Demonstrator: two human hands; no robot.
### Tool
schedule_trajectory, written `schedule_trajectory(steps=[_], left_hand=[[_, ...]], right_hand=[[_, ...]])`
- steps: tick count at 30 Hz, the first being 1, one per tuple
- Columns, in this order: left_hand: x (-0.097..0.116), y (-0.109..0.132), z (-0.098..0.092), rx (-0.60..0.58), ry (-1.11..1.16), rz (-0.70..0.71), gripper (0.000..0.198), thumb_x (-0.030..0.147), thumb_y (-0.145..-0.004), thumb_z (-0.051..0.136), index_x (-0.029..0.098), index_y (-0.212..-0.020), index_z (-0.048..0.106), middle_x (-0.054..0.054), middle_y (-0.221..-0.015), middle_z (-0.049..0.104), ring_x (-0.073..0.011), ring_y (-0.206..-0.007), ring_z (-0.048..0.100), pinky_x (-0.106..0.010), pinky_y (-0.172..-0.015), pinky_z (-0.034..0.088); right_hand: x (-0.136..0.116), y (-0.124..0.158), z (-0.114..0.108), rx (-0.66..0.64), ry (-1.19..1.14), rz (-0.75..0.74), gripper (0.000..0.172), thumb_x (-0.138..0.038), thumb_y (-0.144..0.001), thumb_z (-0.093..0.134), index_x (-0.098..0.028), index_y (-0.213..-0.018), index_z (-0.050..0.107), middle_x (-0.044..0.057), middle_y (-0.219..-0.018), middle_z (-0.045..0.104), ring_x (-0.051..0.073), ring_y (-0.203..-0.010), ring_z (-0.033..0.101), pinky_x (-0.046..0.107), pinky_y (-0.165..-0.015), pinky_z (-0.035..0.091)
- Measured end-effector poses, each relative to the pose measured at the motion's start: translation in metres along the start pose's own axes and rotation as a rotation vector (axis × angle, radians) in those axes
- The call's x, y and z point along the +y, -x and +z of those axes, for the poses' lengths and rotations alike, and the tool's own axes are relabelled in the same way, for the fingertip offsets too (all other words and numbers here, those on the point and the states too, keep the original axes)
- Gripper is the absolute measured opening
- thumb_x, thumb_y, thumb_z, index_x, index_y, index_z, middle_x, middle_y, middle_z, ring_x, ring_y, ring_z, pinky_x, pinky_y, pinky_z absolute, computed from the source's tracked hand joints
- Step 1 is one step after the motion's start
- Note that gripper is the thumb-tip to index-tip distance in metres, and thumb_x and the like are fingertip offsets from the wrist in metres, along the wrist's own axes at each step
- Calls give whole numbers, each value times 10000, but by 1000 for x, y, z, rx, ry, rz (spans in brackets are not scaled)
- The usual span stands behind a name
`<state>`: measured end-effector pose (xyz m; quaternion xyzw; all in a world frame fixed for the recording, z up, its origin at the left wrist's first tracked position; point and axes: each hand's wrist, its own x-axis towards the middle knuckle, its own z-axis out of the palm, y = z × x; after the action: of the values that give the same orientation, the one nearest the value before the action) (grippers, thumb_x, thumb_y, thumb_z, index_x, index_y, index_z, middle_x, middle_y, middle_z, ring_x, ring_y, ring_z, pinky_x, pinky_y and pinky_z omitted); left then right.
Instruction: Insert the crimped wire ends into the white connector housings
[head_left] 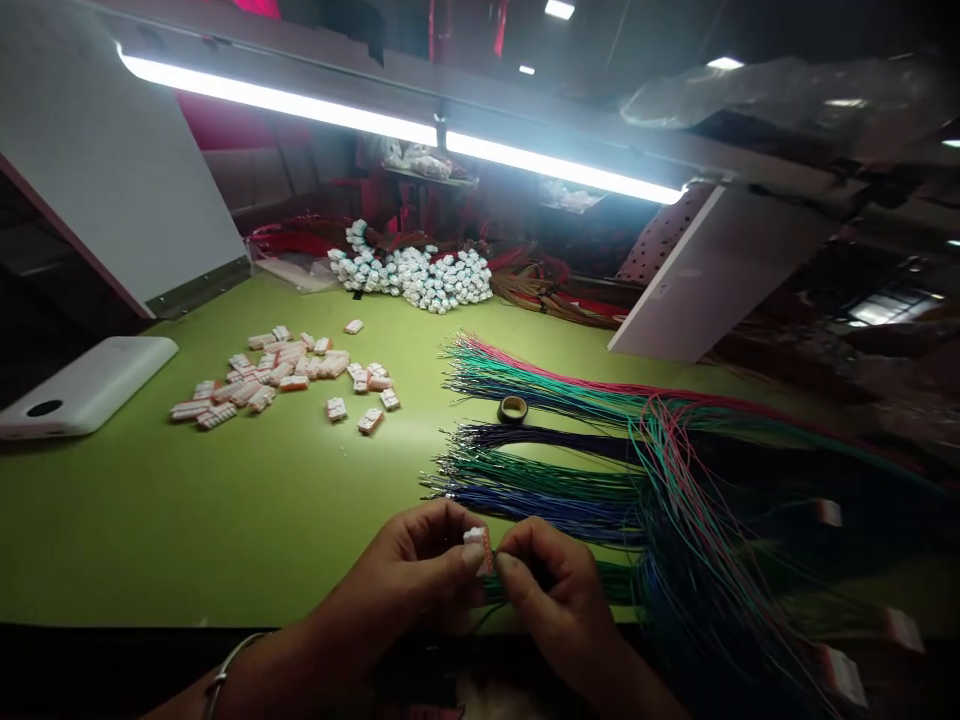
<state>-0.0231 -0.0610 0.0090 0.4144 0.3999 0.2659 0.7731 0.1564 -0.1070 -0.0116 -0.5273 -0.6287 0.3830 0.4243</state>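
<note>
Left hand [405, 572] and right hand [551, 590], grips clamped on a white connector housing [478, 550], above the near edge of the green counter [225, 520], crimped wire bundles [547, 490] just right, loose connector housings [285, 370] well left

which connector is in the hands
The white-and-orange connector pinched between left hand and right hand above the green table; the others sit farther off, in piles or on wire ends.
</note>
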Motion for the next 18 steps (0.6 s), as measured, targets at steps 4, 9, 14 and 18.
schedule_trajectory(steps=[4, 9, 14, 18], left_hand=[[-1, 0, -5, 2, 22, 15, 288, 431, -824, 688, 189, -863, 536, -38, -757, 690, -110, -579, 589, -210, -544, 475], [-8, -2, -8, 20, 107, 10, 258, 389, -854, 668, 192, -966, 544, -13, -774, 672, -94, -567, 616, -179, -523, 461], [-11, -5, -8, 30, 132, 5, 311, 373, -817, 711, 183, -1023, 577, -6, -765, 645, -107, -566, 624, -187, -506, 475], [-10, -5, -8, 22, 146, 7, 308, 376, -791, 736, 185, -991, 600, -9, -775, 639, -125, -625, 637, -205, -552, 502]], right_hand=[[-8, -9, -14, -31, 154, 21, 92, -254, -906, 565, -192, -912, 632, 4, -822, 635, 146, -750, 570, 234, -641, 410], [-17, -28, -36, 49, 514, -57, 80, -217, -904, 581, -201, -947, 646, 27, -906, 654, 180, -851, 600, 273, -751, 416], [-11, -49, -27, -91, 889, -103, 53, -175, -875, 617, -200, -860, 661, 34, -837, 632, 187, -784, 587, 291, -704, 370], [-2, -55, -18, -125, 1063, -99, 144, -176, -882, 599, -188, -741, 623, 37, -774, 609, 190, -746, 558, 302, -659, 321]])
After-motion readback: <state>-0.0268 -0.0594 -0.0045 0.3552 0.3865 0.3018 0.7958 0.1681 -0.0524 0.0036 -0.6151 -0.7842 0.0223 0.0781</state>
